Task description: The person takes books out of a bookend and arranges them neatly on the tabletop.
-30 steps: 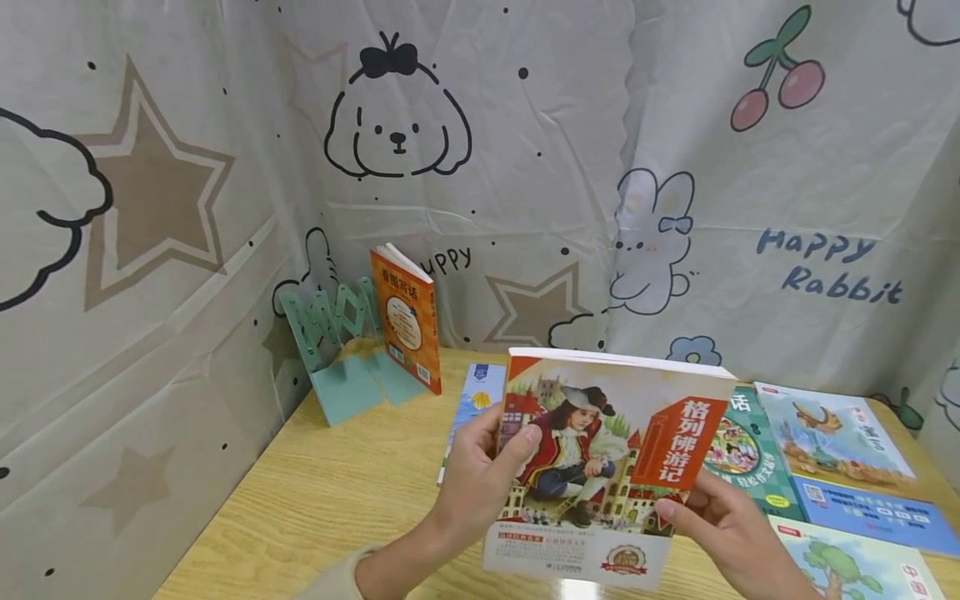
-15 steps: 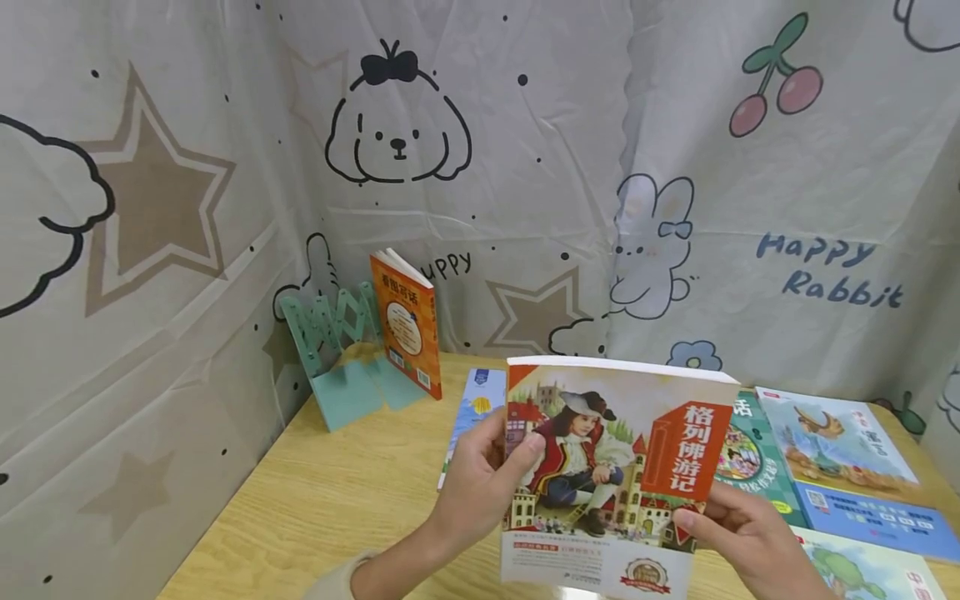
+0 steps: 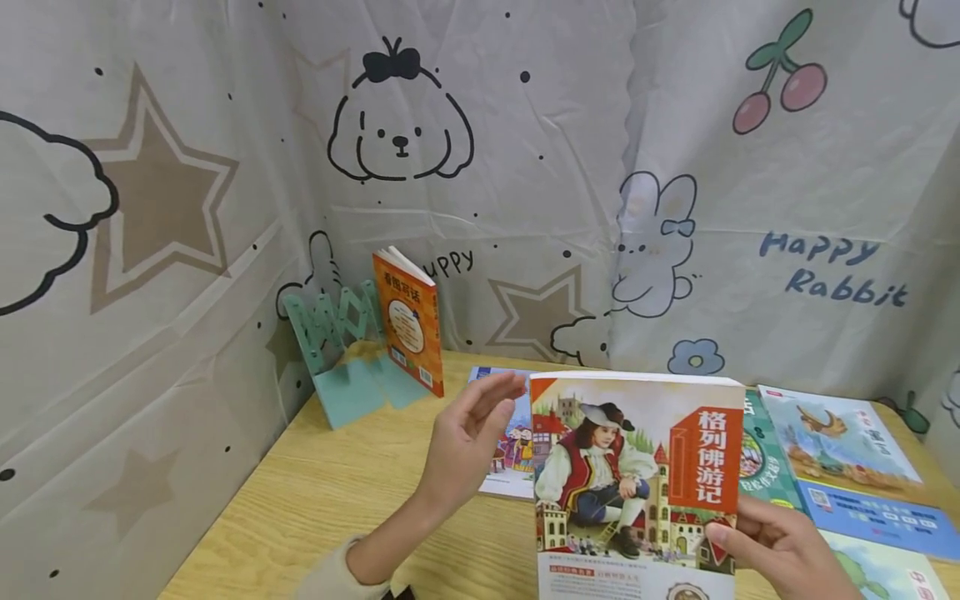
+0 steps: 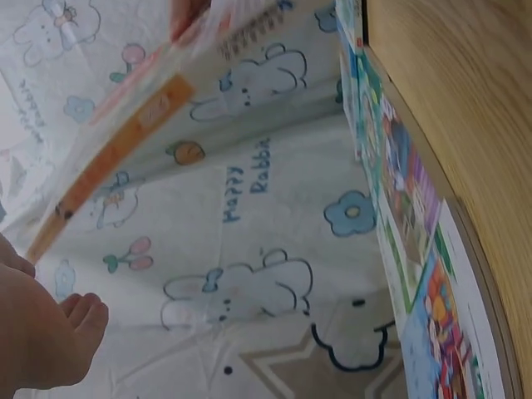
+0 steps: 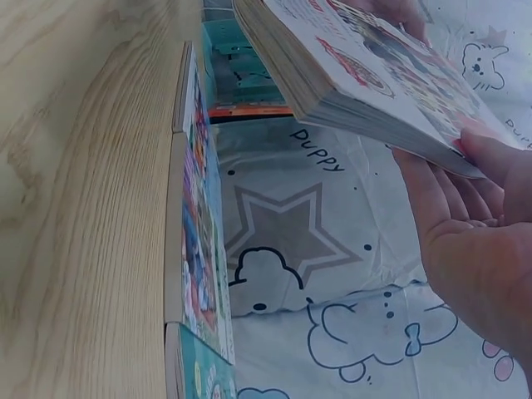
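Observation:
An illustrated paperback book (image 3: 615, 475) with a seated figure in a dark hat on its cover is held upright above the table. My right hand (image 3: 783, 546) grips its lower right edge, thumb on the front cover. In the right wrist view, the fingers (image 5: 453, 195) of that hand lie beneath the book (image 5: 366, 91), whose page block shows. Just off the left edge of the book is my left hand (image 3: 461, 446), fingers loosely bent and holding nothing. The left wrist view shows part of the left hand (image 4: 50, 324) close to the book's spine (image 4: 125, 158).
An orange book (image 3: 408, 325) stands upright against a teal expandable bookend (image 3: 348, 392) at the back left. Several books lie flat on the wooden table (image 3: 285, 500), including a blue one (image 3: 517, 479) behind the hands and another (image 3: 840, 433) at right. A patterned curtain (image 3: 525, 167) surrounds the back.
My left hand has let go of the book and moved slightly left of it. The book, still in my right hand, has shifted slightly right and down and stands straighter.

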`<state>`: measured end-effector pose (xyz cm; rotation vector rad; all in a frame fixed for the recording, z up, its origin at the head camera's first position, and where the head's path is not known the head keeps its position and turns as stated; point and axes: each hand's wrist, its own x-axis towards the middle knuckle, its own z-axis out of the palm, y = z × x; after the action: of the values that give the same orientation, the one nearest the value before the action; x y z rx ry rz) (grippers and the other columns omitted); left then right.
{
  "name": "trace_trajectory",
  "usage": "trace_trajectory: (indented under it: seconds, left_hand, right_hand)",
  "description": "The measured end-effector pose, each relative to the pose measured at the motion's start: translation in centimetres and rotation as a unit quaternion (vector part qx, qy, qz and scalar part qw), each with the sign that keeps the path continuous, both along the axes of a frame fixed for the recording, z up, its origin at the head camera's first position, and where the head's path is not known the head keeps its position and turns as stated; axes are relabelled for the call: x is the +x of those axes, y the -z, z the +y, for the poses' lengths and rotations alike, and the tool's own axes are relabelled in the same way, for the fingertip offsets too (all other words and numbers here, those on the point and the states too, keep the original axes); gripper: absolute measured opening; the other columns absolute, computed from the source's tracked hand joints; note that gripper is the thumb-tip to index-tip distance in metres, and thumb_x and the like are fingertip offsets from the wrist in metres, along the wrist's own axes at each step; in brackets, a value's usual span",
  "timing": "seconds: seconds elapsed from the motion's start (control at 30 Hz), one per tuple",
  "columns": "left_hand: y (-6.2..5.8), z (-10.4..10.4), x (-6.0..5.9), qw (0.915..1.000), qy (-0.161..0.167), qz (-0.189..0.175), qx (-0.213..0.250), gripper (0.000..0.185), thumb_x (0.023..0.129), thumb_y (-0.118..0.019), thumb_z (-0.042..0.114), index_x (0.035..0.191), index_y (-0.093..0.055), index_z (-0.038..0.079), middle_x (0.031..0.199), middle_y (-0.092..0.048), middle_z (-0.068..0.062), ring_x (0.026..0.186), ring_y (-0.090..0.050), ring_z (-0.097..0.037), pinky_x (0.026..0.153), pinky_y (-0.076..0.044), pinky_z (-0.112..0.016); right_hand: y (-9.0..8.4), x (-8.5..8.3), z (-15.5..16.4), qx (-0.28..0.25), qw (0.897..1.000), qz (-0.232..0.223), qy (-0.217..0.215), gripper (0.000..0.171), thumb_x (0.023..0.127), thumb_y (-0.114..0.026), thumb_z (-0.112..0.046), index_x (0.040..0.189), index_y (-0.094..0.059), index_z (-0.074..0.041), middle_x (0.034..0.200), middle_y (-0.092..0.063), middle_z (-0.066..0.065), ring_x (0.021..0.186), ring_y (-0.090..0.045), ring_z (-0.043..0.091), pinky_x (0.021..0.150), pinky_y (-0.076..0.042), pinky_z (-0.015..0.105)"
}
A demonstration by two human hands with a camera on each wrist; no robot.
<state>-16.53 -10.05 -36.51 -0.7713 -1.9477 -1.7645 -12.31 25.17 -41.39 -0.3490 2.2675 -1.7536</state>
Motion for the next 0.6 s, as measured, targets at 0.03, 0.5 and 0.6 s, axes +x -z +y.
trace_trajectory:
  seconds: [0.03, 0.5, 0.6]
  left_hand:
    - [0.0, -0.2, -0.3, 1.0000, -0.009, -0.001, -0.002, 0.033, 0.101, -0.055, 0.000, 0.133, -0.056, -0.005, 0.130, -0.063, -0.017, 0.121, -0.060, -0.027, 0.097, -0.049, -0.034]
    - [-0.4, -2.7, -2.0, 0.9978, -0.065, -0.009, 0.003, 0.036, 0.101, -0.058, 0.004, 0.137, -0.054, -0.003, 0.135, -0.059, -0.015, 0.126, -0.055, -0.027, 0.102, -0.045, -0.031]
    - [-0.5, -2.9, -2.1, 0.9974, -0.072, -0.011, 0.002, 0.037, 0.101, -0.059, 0.006, 0.137, -0.054, -0.003, 0.135, -0.059, -0.014, 0.126, -0.055, -0.027, 0.103, -0.045, -0.032]
  right_hand:
    - [0.0, 0.0, 0.1, 0.008, 1.000, -0.009, 0.007, 0.044, 0.107, -0.049, -0.011, 0.141, -0.042, 0.016, 0.118, -0.067, 0.017, 0.092, -0.069, 0.022, 0.078, -0.058, 0.038]
    - [2.1, 0.0, 3.5, -0.048, 0.991, -0.115, -0.055, 0.056, 0.107, -0.048, -0.017, 0.142, -0.031, 0.023, 0.119, -0.067, 0.016, 0.090, -0.067, 0.029, 0.072, -0.058, 0.041]
    - [2.6, 0.2, 4.2, -0.069, 0.984, -0.157, -0.056, 0.060, 0.107, -0.050, -0.018, 0.142, -0.028, 0.025, 0.120, -0.066, 0.018, 0.098, -0.067, 0.031, 0.080, -0.057, 0.045]
